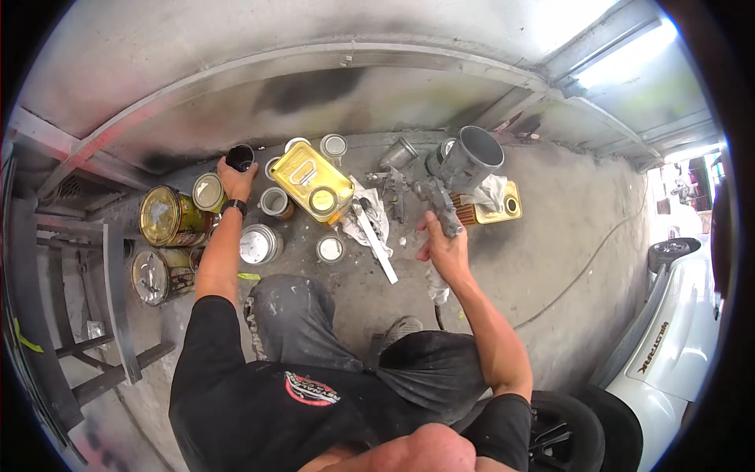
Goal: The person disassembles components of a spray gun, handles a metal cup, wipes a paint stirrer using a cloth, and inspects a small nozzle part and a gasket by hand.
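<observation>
Toward the back left, my left hand [234, 182] is wrapped round a small black cup [242, 153]. Right of centre, my right hand [443, 250] grips a paint-spattered grey spray gun [440, 206] with a large grey cup [480, 148] on top. A second spattered gun [397, 203] lies beside it. Between my hands are a yellow rectangular can [302, 175], an open grey pot [274, 204] and several small round cans [333, 147]. A white stick [377, 244] lies on a stained crumpled cloth [366, 209]. A cloth covers part of another yellow can [508, 201].
Larger paint cans [171, 220] stand at the left beside a dark metal frame [118, 307]. A paint-marked wall [307, 102] runs along the back. A hose [578, 279] crosses the concrete floor [566, 220]. A white car [676, 346] and a black wheel [562, 425] are at the right.
</observation>
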Tool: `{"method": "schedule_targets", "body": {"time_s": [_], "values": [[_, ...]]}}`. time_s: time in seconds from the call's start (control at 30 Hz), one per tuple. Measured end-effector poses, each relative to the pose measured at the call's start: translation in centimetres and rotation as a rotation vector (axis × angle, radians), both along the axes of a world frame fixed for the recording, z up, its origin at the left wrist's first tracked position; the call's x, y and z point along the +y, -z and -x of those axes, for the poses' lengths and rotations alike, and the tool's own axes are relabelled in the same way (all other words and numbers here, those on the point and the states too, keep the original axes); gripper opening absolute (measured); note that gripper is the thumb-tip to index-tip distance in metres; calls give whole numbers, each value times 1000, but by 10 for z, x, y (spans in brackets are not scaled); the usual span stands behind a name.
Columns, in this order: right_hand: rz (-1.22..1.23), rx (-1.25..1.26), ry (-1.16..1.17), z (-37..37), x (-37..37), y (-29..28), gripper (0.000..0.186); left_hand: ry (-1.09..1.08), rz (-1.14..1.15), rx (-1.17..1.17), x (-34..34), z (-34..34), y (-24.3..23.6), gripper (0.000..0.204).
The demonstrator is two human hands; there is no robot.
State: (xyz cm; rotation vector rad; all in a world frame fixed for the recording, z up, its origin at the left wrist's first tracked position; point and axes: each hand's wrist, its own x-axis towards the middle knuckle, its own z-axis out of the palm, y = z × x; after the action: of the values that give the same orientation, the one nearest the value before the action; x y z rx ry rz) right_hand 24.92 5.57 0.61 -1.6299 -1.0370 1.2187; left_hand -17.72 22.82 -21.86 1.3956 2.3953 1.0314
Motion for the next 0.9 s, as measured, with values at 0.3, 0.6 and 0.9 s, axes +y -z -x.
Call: {"method": "schedule_targets", "body": {"time_s": [0.3, 0.6, 0.9], "values": [[-3, 60, -10, -8, 4, 10, 31, 54, -334, -138, -45, 3, -63, 91], [-53, 103, -44, -21, 13, 19, 35, 363, -479, -473, -106, -20, -196, 67], [-68, 169, 53, -18, 13, 13, 39, 535, -444, -614, -142, -69, -256, 64]]}}
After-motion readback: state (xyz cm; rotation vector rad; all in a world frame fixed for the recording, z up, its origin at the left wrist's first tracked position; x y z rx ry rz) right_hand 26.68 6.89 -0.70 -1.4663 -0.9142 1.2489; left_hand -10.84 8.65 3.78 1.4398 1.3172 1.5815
